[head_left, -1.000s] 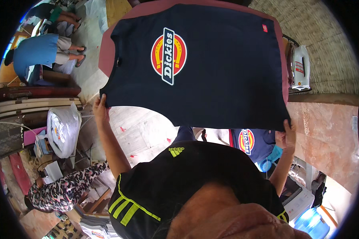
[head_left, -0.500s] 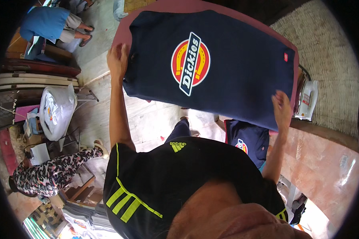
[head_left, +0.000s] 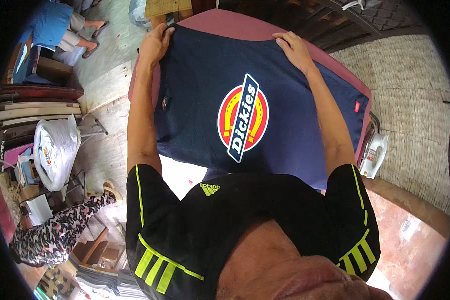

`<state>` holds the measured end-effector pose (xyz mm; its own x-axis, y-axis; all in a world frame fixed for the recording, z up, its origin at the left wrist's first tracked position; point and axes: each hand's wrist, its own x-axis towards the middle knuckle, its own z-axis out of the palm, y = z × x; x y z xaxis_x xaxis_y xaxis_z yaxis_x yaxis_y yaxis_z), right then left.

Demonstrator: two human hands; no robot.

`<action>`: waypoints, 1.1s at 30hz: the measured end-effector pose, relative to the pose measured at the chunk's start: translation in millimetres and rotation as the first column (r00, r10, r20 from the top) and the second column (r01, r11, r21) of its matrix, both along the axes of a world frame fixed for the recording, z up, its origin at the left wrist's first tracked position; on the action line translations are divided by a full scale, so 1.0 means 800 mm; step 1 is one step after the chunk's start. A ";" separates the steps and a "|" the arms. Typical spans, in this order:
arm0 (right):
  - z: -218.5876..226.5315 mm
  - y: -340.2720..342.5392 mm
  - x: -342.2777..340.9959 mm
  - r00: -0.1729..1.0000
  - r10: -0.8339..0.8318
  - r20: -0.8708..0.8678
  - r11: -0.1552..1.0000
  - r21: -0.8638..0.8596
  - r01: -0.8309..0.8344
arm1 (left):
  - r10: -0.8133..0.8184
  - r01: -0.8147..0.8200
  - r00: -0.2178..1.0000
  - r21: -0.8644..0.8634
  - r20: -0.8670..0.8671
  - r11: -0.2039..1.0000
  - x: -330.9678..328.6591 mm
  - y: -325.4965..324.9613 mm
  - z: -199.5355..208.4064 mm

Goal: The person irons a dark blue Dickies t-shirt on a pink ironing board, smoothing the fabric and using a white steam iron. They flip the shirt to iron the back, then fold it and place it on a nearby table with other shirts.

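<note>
A navy T-shirt [head_left: 290, 115] is spread over a maroon ironing board [head_left: 220, 24], with a round red, yellow and white print in its middle. Its near part hangs down over the board's side towards me. My left hand [head_left: 156, 46] has its fingers closed on the shirt's far left corner. At the far edge, right of the middle, my right hand [head_left: 294, 51] pinches the cloth between thumb and fingers. The strip of board beyond that edge is uncovered. A small red tag [head_left: 357, 106] shows near the shirt's right end.
A white iron [head_left: 374, 156] rests at the board's right end. Beyond lies a woven mat [head_left: 400, 75]. A bagged bundle [head_left: 57, 150] stands left, near a person in patterned trousers [head_left: 60, 227]; another person in blue [head_left: 47, 25] bends at far left. Dark folded clothes [head_left: 102, 280] are stacked lower left.
Both hands have moved away from me to the shirt's far edge, the right one from the near right corner. The shirt has slid towards me, baring the board's far strip.
</note>
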<state>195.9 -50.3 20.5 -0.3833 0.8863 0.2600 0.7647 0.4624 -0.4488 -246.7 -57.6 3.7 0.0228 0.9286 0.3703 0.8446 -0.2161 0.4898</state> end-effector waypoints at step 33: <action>-0.057 -0.176 0.429 0.562 -0.827 -0.016 0.512 0.392 0.764 | -0.446 0.479 0.748 -0.065 -0.492 0.875 0.359 -0.084 0.005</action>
